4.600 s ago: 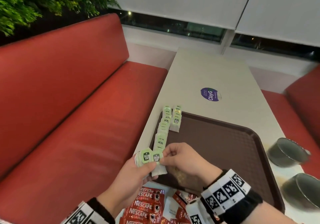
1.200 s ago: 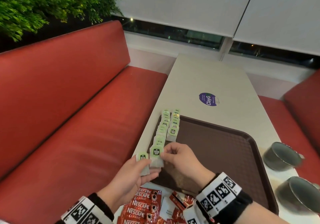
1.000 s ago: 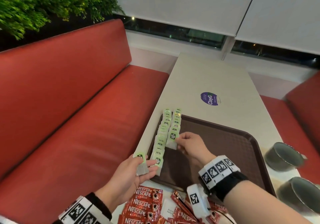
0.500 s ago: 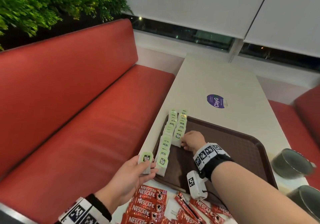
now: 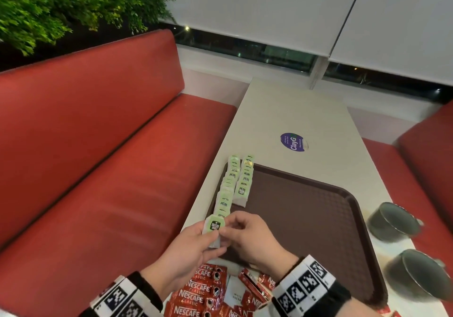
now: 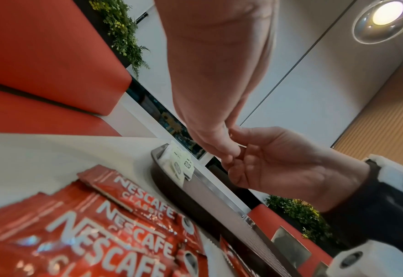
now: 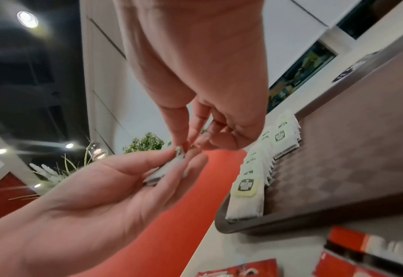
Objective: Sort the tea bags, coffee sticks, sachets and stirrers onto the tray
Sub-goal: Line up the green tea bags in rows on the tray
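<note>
My left hand [image 5: 196,240] holds a white tea bag with a green tag [image 5: 214,226] just off the tray's near left corner. My right hand [image 5: 242,233] pinches the same bag at its right edge, thumb and fingers meeting the left fingers [image 7: 183,151]. Two rows of green-tagged tea bags [image 5: 235,182] lie overlapping along the left side of the brown tray [image 5: 306,218]; the left row is longer [image 7: 250,187]. Red Nescafe coffee sticks [image 5: 196,292] and a white sugar sachet [image 5: 234,293] lie on the table by my wrists [image 6: 115,224].
Two dark metal cups [image 5: 392,221] [image 5: 421,275] stand right of the tray near the table edge. A purple round sticker [image 5: 293,142] marks the white table beyond the tray. Red bench seats [image 5: 110,194] run along both sides.
My right hand has come back from the shorter row, where it laid a tea bag, to the left hand and now pinches the bag held there.
</note>
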`<state>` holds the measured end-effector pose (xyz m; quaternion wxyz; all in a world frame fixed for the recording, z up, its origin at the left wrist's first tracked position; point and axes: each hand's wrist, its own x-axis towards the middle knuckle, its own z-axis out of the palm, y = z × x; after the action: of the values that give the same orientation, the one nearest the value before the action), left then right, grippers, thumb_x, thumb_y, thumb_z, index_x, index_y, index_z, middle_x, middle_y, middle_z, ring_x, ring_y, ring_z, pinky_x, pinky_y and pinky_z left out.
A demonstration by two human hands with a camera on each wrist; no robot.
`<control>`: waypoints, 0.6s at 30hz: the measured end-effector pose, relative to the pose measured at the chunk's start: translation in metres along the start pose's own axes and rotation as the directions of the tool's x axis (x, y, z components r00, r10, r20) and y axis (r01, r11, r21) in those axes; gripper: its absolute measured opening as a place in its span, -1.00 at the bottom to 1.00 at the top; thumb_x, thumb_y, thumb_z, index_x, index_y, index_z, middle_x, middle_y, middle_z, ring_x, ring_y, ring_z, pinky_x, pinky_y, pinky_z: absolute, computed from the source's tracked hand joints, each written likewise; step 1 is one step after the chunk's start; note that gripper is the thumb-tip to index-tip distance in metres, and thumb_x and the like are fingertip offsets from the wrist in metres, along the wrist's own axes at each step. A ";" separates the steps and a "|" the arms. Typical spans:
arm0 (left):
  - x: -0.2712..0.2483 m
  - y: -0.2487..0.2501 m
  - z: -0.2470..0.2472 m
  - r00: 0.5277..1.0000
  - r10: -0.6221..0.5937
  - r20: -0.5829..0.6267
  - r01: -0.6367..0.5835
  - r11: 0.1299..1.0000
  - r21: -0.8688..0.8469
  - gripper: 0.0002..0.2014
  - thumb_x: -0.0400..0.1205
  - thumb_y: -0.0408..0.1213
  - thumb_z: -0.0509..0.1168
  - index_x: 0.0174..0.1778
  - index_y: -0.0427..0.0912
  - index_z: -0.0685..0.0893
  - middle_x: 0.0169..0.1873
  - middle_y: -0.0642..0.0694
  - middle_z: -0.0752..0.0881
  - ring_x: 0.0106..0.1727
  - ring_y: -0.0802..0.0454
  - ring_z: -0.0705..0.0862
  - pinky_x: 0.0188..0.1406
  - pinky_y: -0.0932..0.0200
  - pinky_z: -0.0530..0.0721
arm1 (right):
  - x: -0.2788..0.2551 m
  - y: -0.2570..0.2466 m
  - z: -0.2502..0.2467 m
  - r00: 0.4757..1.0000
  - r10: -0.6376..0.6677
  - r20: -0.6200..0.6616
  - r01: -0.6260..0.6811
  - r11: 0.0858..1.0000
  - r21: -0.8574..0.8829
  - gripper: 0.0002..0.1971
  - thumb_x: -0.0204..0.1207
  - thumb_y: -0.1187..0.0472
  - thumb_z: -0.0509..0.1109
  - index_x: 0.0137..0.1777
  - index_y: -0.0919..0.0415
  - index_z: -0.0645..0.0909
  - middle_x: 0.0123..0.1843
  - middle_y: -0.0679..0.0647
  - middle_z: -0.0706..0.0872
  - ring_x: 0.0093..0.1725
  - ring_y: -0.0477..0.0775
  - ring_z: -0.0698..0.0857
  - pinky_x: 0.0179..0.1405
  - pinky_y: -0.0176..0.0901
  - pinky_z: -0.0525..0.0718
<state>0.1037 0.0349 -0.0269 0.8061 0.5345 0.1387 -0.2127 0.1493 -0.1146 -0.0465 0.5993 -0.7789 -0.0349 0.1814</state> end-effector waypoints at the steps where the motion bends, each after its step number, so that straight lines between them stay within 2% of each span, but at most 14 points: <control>1: 0.000 0.001 0.001 1.000 0.000 0.001 -0.001 1.000 0.019 -0.78 0.70 -0.45 0.18 0.21 -0.27 0.62 -0.04 -0.20 0.82 0.01 -0.03 0.79 -0.04 0.18 0.76 | -0.002 -0.003 0.000 1.000 0.007 -0.011 -0.006 0.999 0.032 -0.82 0.21 0.03 0.56 -0.25 0.09 0.73 -0.24 0.25 0.75 -0.20 0.21 0.73 0.08 0.32 0.70; 2: -0.002 0.002 0.003 1.000 0.000 0.005 -0.001 0.999 0.043 -0.80 0.69 -0.45 0.19 0.20 -0.26 0.62 -0.06 -0.20 0.82 0.02 -0.03 0.79 -0.03 0.18 0.76 | -0.003 -0.007 -0.001 1.000 0.007 -0.007 -0.007 0.999 0.053 -0.82 0.19 0.01 0.55 -0.28 0.08 0.73 -0.26 0.23 0.75 -0.19 0.23 0.71 0.09 0.34 0.68; 3: -0.002 0.002 0.003 1.000 0.001 0.003 -0.001 0.998 0.063 -0.80 0.68 -0.44 0.22 0.19 -0.25 0.62 -0.03 -0.21 0.81 0.04 -0.04 0.79 0.00 0.18 0.76 | -0.004 -0.012 -0.004 1.000 0.000 -0.002 0.000 0.999 0.053 -0.85 0.23 0.04 0.56 -0.30 0.09 0.71 -0.28 0.20 0.74 -0.20 0.18 0.70 0.08 0.26 0.69; 4: -0.002 0.003 0.003 1.000 0.001 -0.002 -0.001 0.997 0.077 -0.80 0.67 -0.43 0.25 0.19 -0.24 0.61 0.02 -0.22 0.79 0.08 -0.05 0.78 0.04 0.18 0.75 | -0.004 -0.016 -0.008 1.000 -0.009 -0.013 0.009 0.999 0.036 -0.89 0.31 0.13 0.56 -0.32 0.11 0.69 -0.30 0.15 0.71 -0.23 0.09 0.67 0.01 0.09 0.70; 6: -0.003 0.004 0.000 1.000 0.000 -0.024 0.002 0.997 0.074 -0.77 0.64 -0.42 0.30 0.21 -0.22 0.59 0.13 -0.25 0.73 0.14 -0.08 0.75 0.10 0.16 0.73 | 0.002 -0.023 -0.021 0.998 -0.012 -0.068 0.013 1.000 0.004 -0.85 0.47 0.32 0.49 -0.31 0.16 0.64 -0.39 0.06 0.65 -0.40 -0.14 0.60 -0.28 -0.35 0.59; 7: -0.003 0.006 -0.002 0.999 0.001 -0.039 0.001 0.998 0.066 -0.74 0.63 -0.40 0.32 0.24 -0.21 0.57 0.17 -0.25 0.71 0.15 -0.07 0.75 0.12 0.16 0.72 | 0.007 -0.024 -0.028 0.993 0.010 -0.118 -0.010 1.000 0.002 -0.83 0.50 0.36 0.45 -0.29 0.18 0.62 -0.44 0.03 0.63 -0.48 -0.18 0.56 -0.42 -0.44 0.51; 9: -0.006 0.008 -0.007 0.998 0.007 -0.068 -0.004 0.999 0.046 -0.71 0.61 -0.38 0.35 0.26 -0.22 0.58 0.20 -0.24 0.69 0.14 -0.06 0.75 0.12 0.17 0.72 | 0.023 -0.018 -0.043 0.971 0.087 -0.221 -0.085 0.996 0.018 -0.82 0.54 0.37 0.41 -0.29 0.19 0.60 -0.47 0.03 0.62 -0.54 -0.16 0.52 -0.55 -0.42 0.45; 11: -0.010 0.010 -0.011 0.997 0.018 -0.077 -0.016 1.000 0.027 -0.73 0.59 -0.38 0.37 0.21 -0.24 0.60 0.17 -0.23 0.71 0.13 -0.07 0.76 0.11 0.15 0.72 | 0.042 -0.008 -0.050 0.941 0.162 -0.298 -0.169 0.986 0.002 -0.80 0.55 0.34 0.38 -0.31 0.17 0.58 -0.46 0.06 0.63 -0.53 -0.08 0.51 -0.57 -0.31 0.42; 14: -0.015 0.011 -0.018 0.995 0.027 -0.094 -0.024 0.999 0.030 -0.75 0.59 -0.40 0.37 0.18 -0.27 0.62 0.16 -0.26 0.72 0.11 -0.06 0.77 0.11 0.14 0.72 | 0.067 0.002 -0.052 0.913 0.266 -0.308 -0.277 0.961 0.011 -0.81 0.56 0.38 0.34 -0.28 0.19 0.54 -0.38 0.11 0.64 -0.49 -0.06 0.54 -0.59 -0.28 0.41; 18: -0.021 0.010 -0.025 0.992 0.023 -0.126 -0.021 1.000 0.013 -0.78 0.61 -0.45 0.33 0.17 -0.34 0.60 0.10 -0.30 0.73 0.06 -0.08 0.79 -0.02 0.21 0.76 | 0.089 0.000 -0.045 0.886 0.345 -0.308 -0.377 0.925 -0.047 -0.81 0.57 0.40 0.29 -0.26 0.20 0.51 -0.34 0.13 0.63 -0.45 -0.02 0.56 -0.56 -0.24 0.45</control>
<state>0.0904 0.0653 -0.0187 0.7950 0.5529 0.1822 -0.1706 0.2466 -0.1318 -0.0585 0.5115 -0.8205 0.1909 0.1697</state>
